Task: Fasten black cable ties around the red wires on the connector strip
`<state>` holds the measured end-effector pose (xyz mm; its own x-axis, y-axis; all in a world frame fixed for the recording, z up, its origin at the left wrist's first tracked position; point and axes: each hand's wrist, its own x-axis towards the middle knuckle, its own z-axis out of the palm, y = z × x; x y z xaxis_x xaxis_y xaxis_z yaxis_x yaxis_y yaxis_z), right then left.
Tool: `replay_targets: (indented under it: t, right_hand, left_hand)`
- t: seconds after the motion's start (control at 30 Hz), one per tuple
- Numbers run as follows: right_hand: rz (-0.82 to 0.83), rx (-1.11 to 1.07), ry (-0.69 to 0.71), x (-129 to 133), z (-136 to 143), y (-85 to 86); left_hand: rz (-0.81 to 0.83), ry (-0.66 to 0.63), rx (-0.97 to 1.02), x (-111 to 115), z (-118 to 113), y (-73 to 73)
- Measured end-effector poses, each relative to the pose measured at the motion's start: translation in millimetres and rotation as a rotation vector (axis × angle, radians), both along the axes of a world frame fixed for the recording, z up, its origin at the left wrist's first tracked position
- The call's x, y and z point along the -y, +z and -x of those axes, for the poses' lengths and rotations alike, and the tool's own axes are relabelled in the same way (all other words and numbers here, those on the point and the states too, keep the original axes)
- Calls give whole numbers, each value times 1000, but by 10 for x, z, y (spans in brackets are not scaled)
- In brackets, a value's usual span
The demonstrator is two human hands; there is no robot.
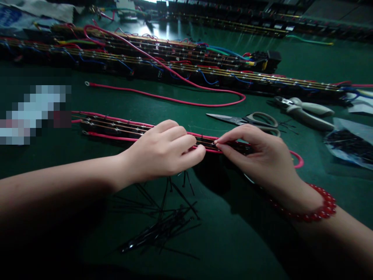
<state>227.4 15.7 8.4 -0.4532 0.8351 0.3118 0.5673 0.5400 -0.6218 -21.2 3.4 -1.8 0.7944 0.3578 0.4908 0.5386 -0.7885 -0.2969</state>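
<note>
Pinching an apparent black tie (213, 144), my right hand (259, 157) seems to bind red cable (116, 137), needing a snug pull; whether my left hand (166, 149) grips, I can't tell.

Single head-worn view, looking from close above the near part of the green tabletop (186, 115), forward and down.

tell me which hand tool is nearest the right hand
The scissors, lying just beyond the right hand; the pale-handled pliers lie farther off.
</note>
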Motion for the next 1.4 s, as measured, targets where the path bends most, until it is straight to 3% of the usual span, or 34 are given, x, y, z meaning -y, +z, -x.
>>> replay_targets:
  t: [0.13,0.33,0.97,1.27,1.4]
  right_hand:
    - [24,0,-1,-4,-2,-6]
    - [56,-26,11,-8,-9,-7]
    - [144,-37,54,-9,-15,20]
    - [81,37,87,10,40,37]
    - [51,63,106,-17,68,79]
  left_hand:
    - [183,70,113,-14,3,-52]
    - [309,147,209,-41,16,-71]
    - [498,2,319,-72,16,-44]
    - [256,-47,245,-49,20,-57]
    - [269,-39,264,-47,8,-68]
